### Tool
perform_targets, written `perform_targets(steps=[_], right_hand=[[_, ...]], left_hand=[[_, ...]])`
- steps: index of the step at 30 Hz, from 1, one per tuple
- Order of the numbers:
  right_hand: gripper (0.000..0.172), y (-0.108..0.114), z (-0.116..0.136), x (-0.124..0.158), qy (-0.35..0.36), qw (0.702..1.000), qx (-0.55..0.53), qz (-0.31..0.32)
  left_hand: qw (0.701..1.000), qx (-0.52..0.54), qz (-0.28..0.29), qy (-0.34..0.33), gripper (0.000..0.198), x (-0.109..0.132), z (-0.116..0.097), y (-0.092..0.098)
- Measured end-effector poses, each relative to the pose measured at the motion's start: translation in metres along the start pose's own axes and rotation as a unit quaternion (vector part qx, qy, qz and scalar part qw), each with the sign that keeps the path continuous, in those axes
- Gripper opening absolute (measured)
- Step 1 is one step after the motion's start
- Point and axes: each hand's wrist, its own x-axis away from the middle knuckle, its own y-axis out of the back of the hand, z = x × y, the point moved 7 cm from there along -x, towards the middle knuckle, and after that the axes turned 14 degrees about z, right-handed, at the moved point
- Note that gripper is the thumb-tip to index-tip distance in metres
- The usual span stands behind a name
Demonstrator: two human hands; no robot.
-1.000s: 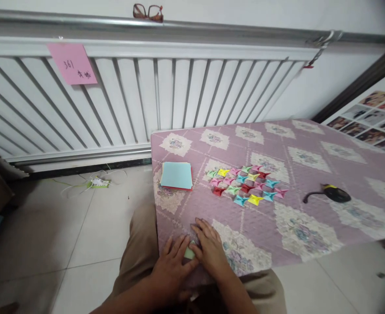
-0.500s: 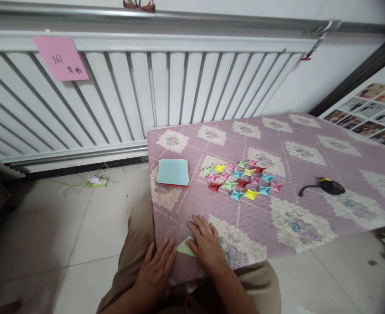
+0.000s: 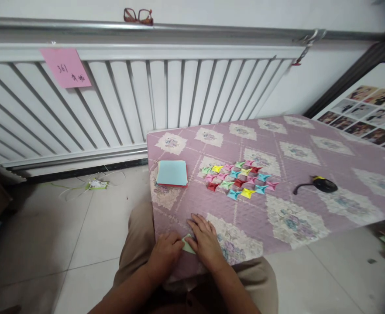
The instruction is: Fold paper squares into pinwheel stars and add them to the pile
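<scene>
One green paper on table, right grip spread against it, left grip unclear

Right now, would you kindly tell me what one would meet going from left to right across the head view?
Pink note → left hand → green paper → right hand → black object.

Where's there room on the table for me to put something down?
Behind the folded papers, toward the radiator, and also between those papers and the black thing. It's crowded among the folded papers, and at the near left corner, where the left hand and right hand touch the green paper.
</scene>
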Motion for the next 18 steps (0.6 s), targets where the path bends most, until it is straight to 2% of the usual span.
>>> perform_targets(steps=[4,7,11,18], right_hand=[[0.026,0.011,0.001,0.008,0.027,0.997,-0.066,-0.041],[0.018,0.01,0.01,0.016,0.041,0.996,-0.082,-0.004],[0.026,0.003,0.018,0.023,0.019,0.997,-0.058,0.053],[0.022,0.005,0.018,0.018,0.002,0.997,-0.042,0.059]], left_hand=[[1.0,0.005,0.025,-0.007,0.016,-0.006,0.003,0.0],[0.999,0.016,0.027,-0.014,0.017,-0.005,0.004,0.0],[0.999,0.015,0.025,-0.012,0.018,-0.006,0.005,-0.001],[0.999,-0.013,0.024,-0.016,0.022,-0.009,0.008,-0.003]])
